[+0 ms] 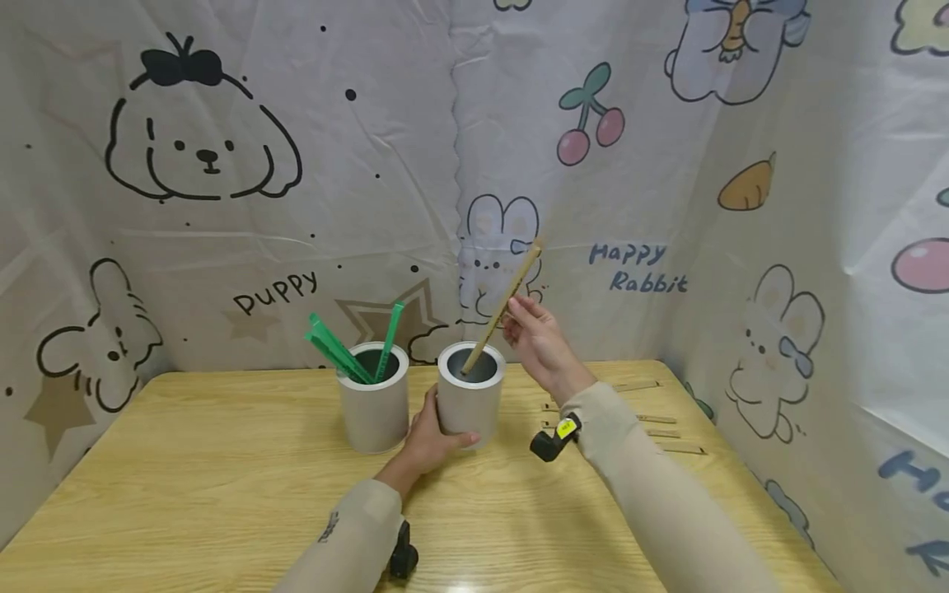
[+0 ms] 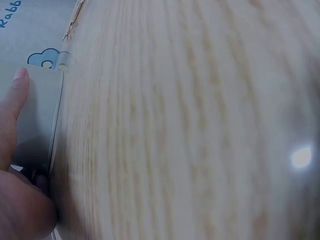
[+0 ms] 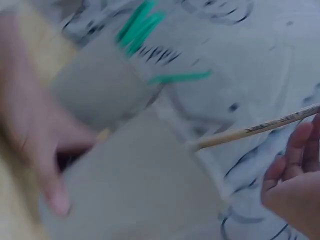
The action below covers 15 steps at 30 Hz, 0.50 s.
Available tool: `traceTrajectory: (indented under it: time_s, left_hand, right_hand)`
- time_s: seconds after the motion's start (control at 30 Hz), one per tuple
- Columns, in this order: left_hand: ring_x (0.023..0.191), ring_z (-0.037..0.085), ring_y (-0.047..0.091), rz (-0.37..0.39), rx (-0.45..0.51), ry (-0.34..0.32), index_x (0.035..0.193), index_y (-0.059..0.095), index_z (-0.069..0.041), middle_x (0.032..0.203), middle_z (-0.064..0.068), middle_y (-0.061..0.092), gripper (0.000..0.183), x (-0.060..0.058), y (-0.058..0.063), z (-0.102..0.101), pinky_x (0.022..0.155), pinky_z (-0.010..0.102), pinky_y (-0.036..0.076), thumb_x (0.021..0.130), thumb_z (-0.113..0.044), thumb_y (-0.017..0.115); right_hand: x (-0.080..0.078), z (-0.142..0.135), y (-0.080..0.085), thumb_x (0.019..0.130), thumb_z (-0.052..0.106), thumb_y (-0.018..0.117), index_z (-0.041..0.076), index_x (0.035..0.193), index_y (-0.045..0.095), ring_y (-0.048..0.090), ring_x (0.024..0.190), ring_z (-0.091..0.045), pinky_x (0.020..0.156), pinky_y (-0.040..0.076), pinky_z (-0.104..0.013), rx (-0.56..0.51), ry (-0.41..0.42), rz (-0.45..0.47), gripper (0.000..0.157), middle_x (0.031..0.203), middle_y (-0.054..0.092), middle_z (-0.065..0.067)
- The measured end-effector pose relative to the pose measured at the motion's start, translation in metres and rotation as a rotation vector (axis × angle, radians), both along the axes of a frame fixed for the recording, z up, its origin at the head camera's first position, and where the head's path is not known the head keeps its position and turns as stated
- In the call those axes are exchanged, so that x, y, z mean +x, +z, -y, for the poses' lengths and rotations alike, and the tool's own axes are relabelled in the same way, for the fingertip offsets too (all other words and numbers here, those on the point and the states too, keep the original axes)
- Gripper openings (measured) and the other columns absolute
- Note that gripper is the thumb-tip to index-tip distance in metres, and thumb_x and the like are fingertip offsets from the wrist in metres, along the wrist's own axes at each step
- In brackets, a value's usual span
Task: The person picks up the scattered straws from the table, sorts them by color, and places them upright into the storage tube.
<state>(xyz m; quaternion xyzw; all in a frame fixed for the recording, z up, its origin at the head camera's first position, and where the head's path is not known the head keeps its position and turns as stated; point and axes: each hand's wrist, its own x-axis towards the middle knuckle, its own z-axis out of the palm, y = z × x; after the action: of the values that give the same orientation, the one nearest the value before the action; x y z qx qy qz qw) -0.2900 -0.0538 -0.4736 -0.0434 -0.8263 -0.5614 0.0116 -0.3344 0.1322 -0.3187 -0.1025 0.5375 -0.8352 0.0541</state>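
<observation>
Two whitish cylindrical cups stand side by side on the table. My left hand (image 1: 432,438) grips the right cup (image 1: 469,403) low on its side, thumb across the front; the fingers behind are hidden. Above that cup, my right hand (image 1: 539,342) pinches a slim tan stick (image 1: 511,288) with dark print. The stick slants, its lower end inside the cup's mouth. In the right wrist view the same stick (image 3: 250,131) enters past the cup's rim. Several green strips (image 1: 334,350) lean in the left cup (image 1: 374,412).
Several thin tan sticks (image 1: 660,420) lie on the wooden table (image 1: 222,461) at the right, partly hidden by my right forearm. A printed cloth (image 1: 385,165) with cartoon drawings hangs behind the table and along its sides.
</observation>
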Motion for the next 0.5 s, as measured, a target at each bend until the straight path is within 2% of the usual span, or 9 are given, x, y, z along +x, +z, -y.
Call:
traceTrajectory:
  time_s: [0.1, 0.23, 0.4, 0.47, 0.5]
  left_hand:
    - [0.142, 0.044, 0.042, 0.016, -0.005, 0.003, 0.16, 0.02, -0.01, 0.154, 0.024, 0.043, 0.109, 0.001, 0.001, -0.002, 0.119, 0.06, 0.032, 0.077, -0.022, 0.09]
    - [0.142, 0.045, 0.039, 0.029, -0.011, 0.004, 0.16, 0.019, -0.011, 0.155, 0.024, 0.042, 0.11, 0.0, 0.002, -0.004, 0.119, 0.061, 0.03, 0.076, -0.022, 0.09]
    - [0.143, 0.044, 0.038, 0.045, -0.002, 0.015, 0.16, 0.019, -0.013, 0.155, 0.023, 0.041, 0.111, -0.002, -0.001, -0.001, 0.12, 0.061, 0.029, 0.076, -0.022, 0.091]
    - [0.144, 0.044, 0.038, 0.054, 0.002, 0.019, 0.16, 0.019, -0.014, 0.155, 0.023, 0.041, 0.111, -0.002, -0.001, 0.0, 0.12, 0.06, 0.029, 0.075, -0.022, 0.091]
    - [0.143, 0.044, 0.038, 0.057, 0.001, 0.019, 0.16, 0.019, -0.015, 0.155, 0.023, 0.041, 0.112, -0.002, -0.001, 0.001, 0.12, 0.061, 0.029, 0.075, -0.023, 0.091]
  right_hand:
    - [-0.003, -0.008, -0.017, 0.107, 0.019, 0.051, 0.015, 0.11, 0.064, 0.054, 0.085, -0.007, 0.083, 0.043, -0.022, 0.161, -0.012, 0.076, 0.014, 0.094, 0.061, 0.009]
    - [-0.005, -0.04, -0.031, 0.105, 0.026, 0.055, 0.004, 0.132, 0.054, 0.053, 0.085, -0.005, 0.079, 0.047, -0.017, 0.398, -0.017, 0.089, 0.035, 0.1, 0.056, 0.009]
    - [0.0, -0.099, -0.051, 0.104, 0.036, 0.056, -0.001, 0.14, 0.051, 0.048, 0.087, -0.006, 0.079, 0.047, -0.017, 0.681, 0.006, 0.046, 0.051, 0.099, 0.052, 0.008]
    - [0.006, -0.122, -0.062, 0.105, 0.036, 0.055, -0.003, 0.142, 0.049, 0.047, 0.089, -0.01, 0.082, 0.047, -0.022, 0.751, 0.013, 0.042, 0.054, 0.099, 0.05, 0.005]
    - [0.009, -0.133, -0.069, 0.104, 0.037, 0.055, -0.002, 0.144, 0.049, 0.049, 0.093, -0.011, 0.086, 0.049, -0.024, 0.776, 0.005, 0.052, 0.056, 0.105, 0.052, 0.005]
